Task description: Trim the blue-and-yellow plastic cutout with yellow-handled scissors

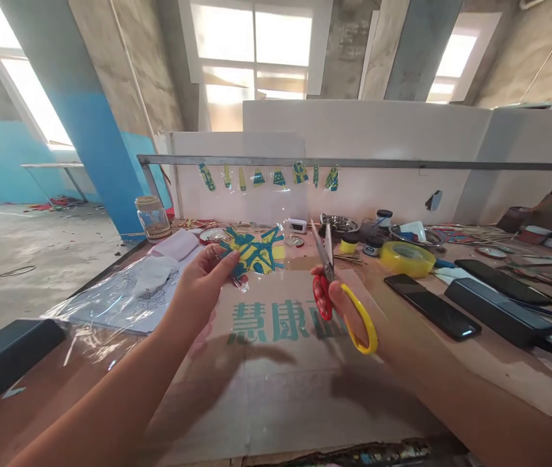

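Note:
Between the thumb and fingers of my left hand (212, 269) is a piece of clear film painted in blue and yellow (259, 250), raised above the table. My right hand (336, 301) grips a pair of scissors (364, 321) with one red and one yellow handle. Their blades point up and away from me, slightly parted, to the right of the painted film and apart from it. Below both hands lies a pale sheet with green printed characters (270, 322). Several similar blue and yellow cutouts (300, 172) hang in a row from a metal rail (266, 161) behind.
A glass jar (153, 217) and papers under clear plastic (124, 292) lie left. To the right are a tape roll (408, 259), a phone (431, 306), a black box (499, 311) and small paint jars (348, 242). A dark block (8, 360) sits at the left edge.

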`<state>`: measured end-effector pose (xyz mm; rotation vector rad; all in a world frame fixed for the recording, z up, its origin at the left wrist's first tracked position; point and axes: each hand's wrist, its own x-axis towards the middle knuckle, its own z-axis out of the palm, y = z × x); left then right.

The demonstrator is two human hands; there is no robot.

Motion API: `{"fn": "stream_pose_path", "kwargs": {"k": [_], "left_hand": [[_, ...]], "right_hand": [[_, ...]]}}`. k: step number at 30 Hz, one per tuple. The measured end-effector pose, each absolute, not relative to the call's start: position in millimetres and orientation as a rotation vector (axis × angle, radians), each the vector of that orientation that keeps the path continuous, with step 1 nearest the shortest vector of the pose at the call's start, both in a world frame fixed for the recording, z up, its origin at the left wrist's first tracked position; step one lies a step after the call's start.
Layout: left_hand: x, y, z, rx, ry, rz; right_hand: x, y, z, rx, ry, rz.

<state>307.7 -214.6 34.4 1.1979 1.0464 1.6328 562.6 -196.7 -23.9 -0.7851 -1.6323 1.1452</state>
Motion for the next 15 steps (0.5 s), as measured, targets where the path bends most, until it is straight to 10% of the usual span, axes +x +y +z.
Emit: {"fn": "stream_pose_path", "kwargs": {"k": [15], "left_hand": [[317, -224, 29, 1.264, 1.038, 1.589]], "right_hand": [[555, -218, -19, -0.832, -1.749, 1.278]]}}
